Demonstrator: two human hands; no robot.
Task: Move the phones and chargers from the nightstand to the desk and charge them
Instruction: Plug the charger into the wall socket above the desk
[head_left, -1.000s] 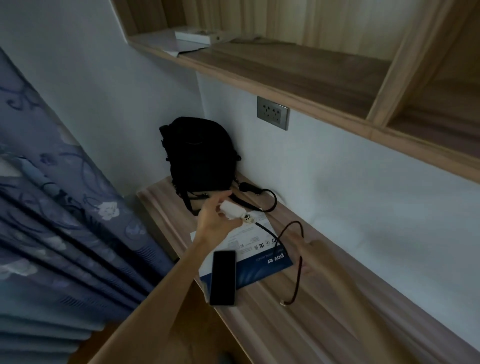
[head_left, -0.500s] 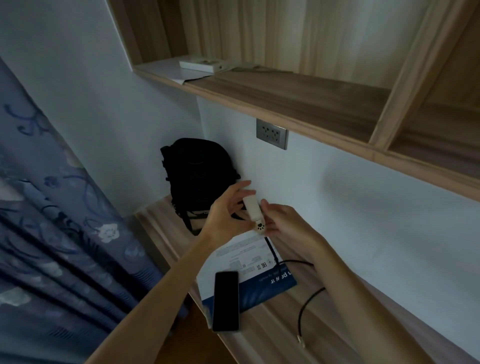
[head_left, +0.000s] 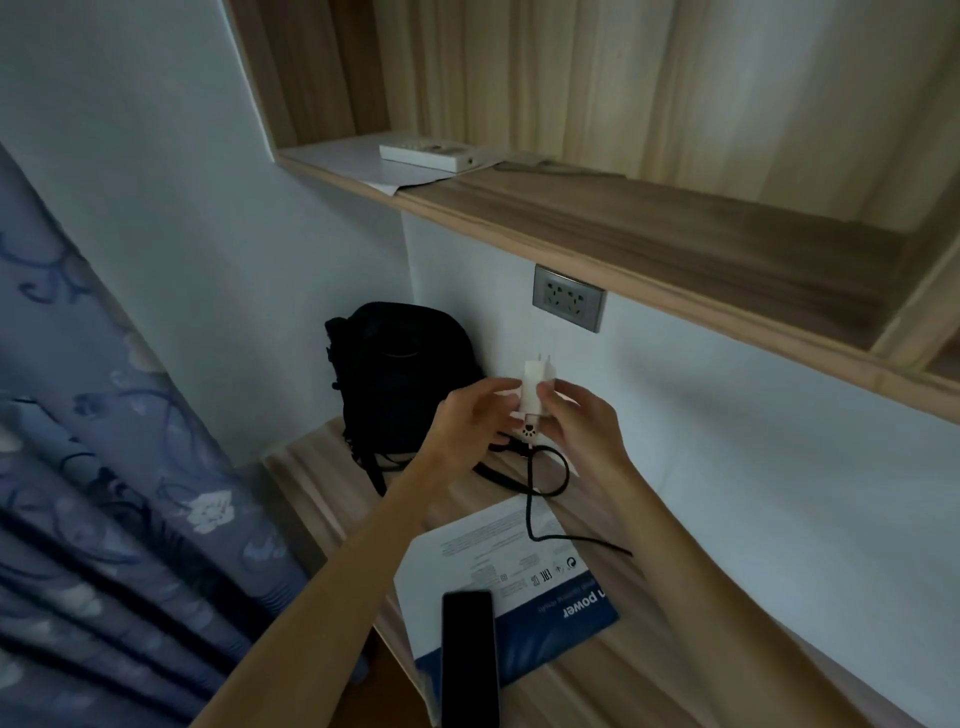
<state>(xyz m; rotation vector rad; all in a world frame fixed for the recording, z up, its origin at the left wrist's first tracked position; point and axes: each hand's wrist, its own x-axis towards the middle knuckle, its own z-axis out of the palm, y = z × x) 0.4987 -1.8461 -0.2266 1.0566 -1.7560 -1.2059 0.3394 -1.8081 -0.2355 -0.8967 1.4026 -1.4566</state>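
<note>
Dim light falls on a wooden desk (head_left: 649, 670) set against a white wall, with a blue floral curtain (head_left: 104, 493) hanging at its left end and a wooden shelf (head_left: 649, 234) running above. Both forearms reach forward and up from the bottom of the view, meeting in front of the wall. The left hand (head_left: 467, 421) and the right hand (head_left: 582, 421) pinch a white charger (head_left: 535, 387) between their fingertips, each closed on one side of it; it is held upright with its prongs pointing up, below and just left of the wall socket (head_left: 569, 297). A black cable (head_left: 535, 499) drops from the charger's lower end, loops over the desk and runs off behind the right forearm. A black phone (head_left: 469, 660) lies face up near the desk's front edge, resting partly on a white and blue leaflet (head_left: 519, 571). A black bag (head_left: 400, 374) stands in the corner behind the hands. On the shelf sits a flat white box (head_left: 426, 153) on a white sheet.
</note>
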